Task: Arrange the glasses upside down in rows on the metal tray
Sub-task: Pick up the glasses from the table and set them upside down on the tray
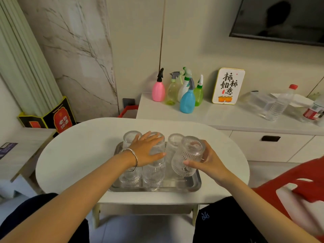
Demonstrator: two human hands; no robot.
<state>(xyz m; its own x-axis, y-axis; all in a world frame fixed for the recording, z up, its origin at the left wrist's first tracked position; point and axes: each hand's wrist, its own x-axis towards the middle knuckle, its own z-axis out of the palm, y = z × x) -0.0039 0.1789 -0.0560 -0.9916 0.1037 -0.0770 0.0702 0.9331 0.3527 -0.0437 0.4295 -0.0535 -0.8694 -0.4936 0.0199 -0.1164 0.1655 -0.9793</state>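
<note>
A metal tray (196, 185) lies on a small white oval table (73, 149). Several clear ribbed glasses stand upside down on it in two rows: a back-left glass (128, 137), a back-right glass (172, 142), a front-left glass (130, 178) and a front-middle glass (154, 176). My left hand (147, 150) rests flat, fingers spread, on top of the back-middle glass (158, 149). My right hand (209, 161) grips another ribbed glass (188, 155), upside down and tilted, just above the tray's front right corner.
Behind the table a white counter (228, 118) carries several coloured spray bottles (187, 100), a framed sign (228, 85), plastic bottles (280, 104) and a clear container. A red chair (305, 181) stands at my right, a black and red box (59, 118) at the left.
</note>
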